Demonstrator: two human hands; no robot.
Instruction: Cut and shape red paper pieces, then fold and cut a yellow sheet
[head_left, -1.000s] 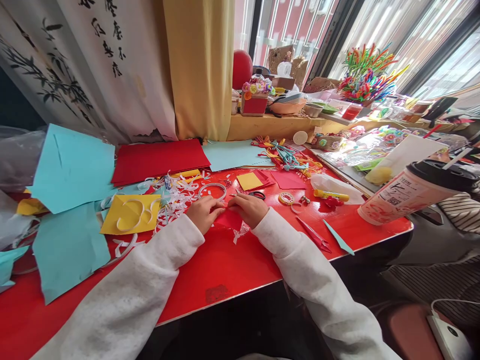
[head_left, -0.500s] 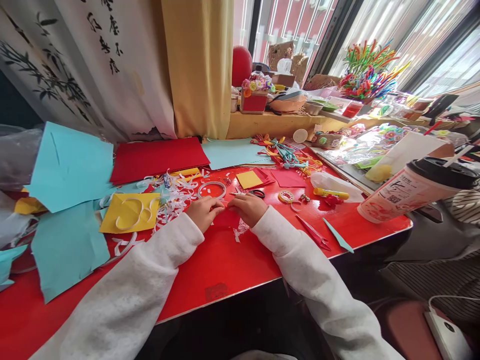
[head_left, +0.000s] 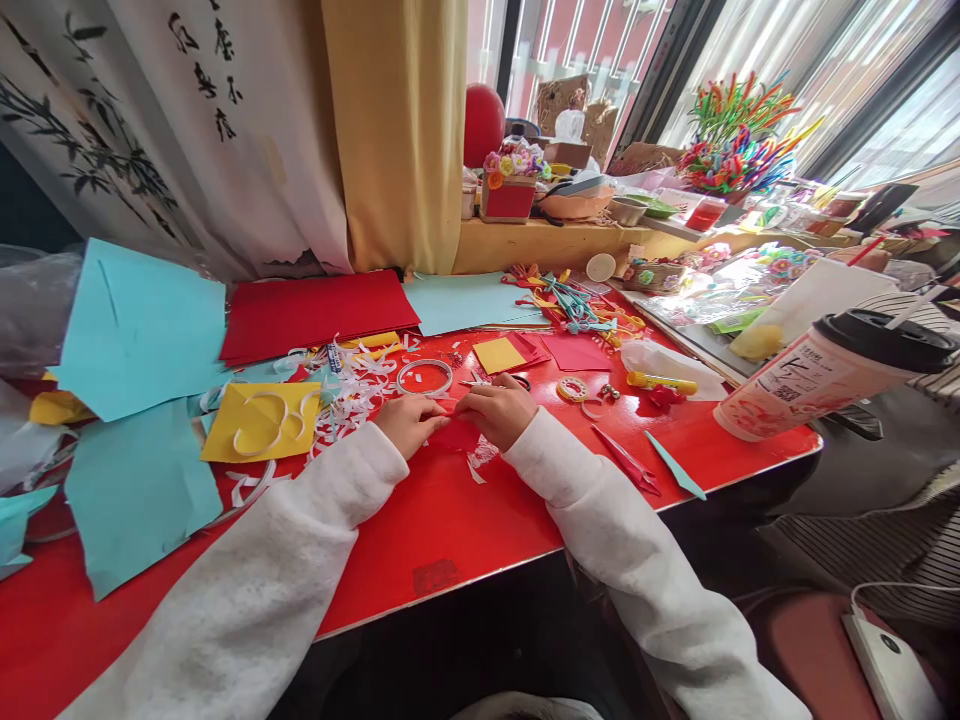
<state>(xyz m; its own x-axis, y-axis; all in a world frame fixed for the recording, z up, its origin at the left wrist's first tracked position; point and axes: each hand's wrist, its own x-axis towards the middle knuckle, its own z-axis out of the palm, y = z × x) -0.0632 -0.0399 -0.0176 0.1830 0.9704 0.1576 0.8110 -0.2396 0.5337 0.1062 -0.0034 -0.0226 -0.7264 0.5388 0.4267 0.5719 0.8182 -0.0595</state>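
Observation:
A small piece of red paper [head_left: 454, 436] lies on the red table [head_left: 450, 530] between my two hands. My left hand [head_left: 407, 422] is closed, its fingertips pinching the paper's left side. My right hand [head_left: 496, 411] is closed too, pinching the paper's right side. Both hands rest on the table, knuckles up, in white fleece sleeves. Just beyond my fingers lie a white paper ring [head_left: 424, 377], scissors [head_left: 512, 380] partly hidden by my right hand, and a heap of white paper shreds [head_left: 352, 390].
Sheets of light blue paper [head_left: 139, 335], red paper [head_left: 315, 310] and yellow paper [head_left: 259, 420] lie at the left. A tape roll [head_left: 571, 390], a yellow glue stick [head_left: 660, 382] and a lidded drink cup [head_left: 825, 372] stand to the right. The cluttered windowsill [head_left: 547, 240] runs behind.
My hands stay pinched on the red paper in nearly the same spot. The view has shifted slightly.

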